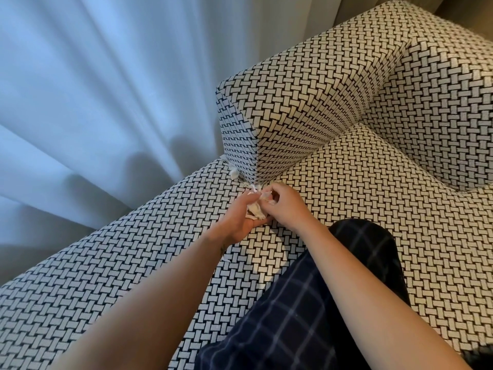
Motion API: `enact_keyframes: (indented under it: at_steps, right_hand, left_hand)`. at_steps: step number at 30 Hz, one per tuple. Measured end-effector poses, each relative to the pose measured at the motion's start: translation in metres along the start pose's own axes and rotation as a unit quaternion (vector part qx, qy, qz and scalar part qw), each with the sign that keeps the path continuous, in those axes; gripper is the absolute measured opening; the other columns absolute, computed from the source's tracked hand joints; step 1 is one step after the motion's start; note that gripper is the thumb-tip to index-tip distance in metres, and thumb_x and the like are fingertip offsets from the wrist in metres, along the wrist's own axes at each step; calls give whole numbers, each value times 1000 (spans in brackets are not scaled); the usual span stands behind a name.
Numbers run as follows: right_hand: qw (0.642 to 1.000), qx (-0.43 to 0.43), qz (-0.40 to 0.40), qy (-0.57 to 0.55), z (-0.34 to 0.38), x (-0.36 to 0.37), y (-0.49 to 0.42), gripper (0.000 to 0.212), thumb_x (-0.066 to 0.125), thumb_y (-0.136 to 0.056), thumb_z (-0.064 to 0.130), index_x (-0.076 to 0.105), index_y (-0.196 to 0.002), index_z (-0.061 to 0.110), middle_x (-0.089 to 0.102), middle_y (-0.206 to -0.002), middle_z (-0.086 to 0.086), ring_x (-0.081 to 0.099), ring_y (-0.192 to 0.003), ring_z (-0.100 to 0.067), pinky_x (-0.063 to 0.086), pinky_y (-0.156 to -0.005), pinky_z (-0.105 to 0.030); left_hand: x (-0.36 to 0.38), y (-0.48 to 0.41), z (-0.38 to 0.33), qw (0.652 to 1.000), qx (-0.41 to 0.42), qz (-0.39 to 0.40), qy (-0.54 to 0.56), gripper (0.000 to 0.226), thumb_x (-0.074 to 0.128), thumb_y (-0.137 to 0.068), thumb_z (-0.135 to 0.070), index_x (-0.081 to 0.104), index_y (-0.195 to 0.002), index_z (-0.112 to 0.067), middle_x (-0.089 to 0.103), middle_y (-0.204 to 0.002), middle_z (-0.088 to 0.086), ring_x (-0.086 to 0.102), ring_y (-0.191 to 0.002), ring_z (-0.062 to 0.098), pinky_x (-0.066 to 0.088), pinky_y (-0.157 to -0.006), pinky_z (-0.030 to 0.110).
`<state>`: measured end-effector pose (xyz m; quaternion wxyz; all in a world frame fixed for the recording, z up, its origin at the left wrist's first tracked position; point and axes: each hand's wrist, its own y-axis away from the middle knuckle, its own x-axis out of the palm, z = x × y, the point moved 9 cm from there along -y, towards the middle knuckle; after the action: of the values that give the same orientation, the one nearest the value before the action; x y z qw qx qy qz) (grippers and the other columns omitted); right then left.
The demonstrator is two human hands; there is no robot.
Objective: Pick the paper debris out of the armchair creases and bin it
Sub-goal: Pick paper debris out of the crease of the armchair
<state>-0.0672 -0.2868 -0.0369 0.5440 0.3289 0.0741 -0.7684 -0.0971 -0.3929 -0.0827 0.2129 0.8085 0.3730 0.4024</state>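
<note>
Closest of all is a leg point(301, 311) in dark blue trousers with thin pale checks. It lies over the seat point(120, 276) of the armchair, below and to the right of the armrest point(293, 110). The seat has a black and white woven pattern, and so does the armrest. Two bare arms reach from the bottom of the view toward the armrest.

The two hands meet just below the near corner of the armrest, close above the seat. The left hand point(236, 221) has its fingers curled round a wad of white paper point(256, 212). The right hand point(286, 206) is right beside it and touches the same wad. Its fingers are bent in, and they pinch a small scrap at the top of the wad. So most of the paper is in the hands, just under the armrest's near corner.

Some paper is not in the hands. Small white paper bits point(234, 172) stick out of the crease where the armrest's near end meets the seat, a little left of the near corner. One tiny shred point(252, 186) pokes out by the corner itself, almost touching the left hand.

Past the armrest, to its right, stands the back of the armchair point(448, 97) in the same pattern. To the left of the armrest hangs a pale curtain point(93, 89) with long soft folds.
</note>
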Motion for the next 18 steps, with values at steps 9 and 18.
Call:
enact_keyframes:
  at_steps: [9,18]
  right_hand:
    - [980,72,41,-178,-2,8,0,26,66,-93,20,61,-118,20,61,-111,-1,59,-87,-7,48,-65,-15]
    - [985,150,-12,85,-4,18,-31,47,57,-91,66,61,-85,19,66,-78,7,63,-74,-15,47,-64,-30]
  left_hand:
    - [-20,13,-2,998,20,-20,50,26,46,-101,3,57,-123,-7,62,-127,24,68,-107,33,62,-77,36]
    - [-26,23,1,999,9,-9,-42,24,42,-98,0,56,-117,-2,62,-119,22,63,-92,26,56,-71,31]
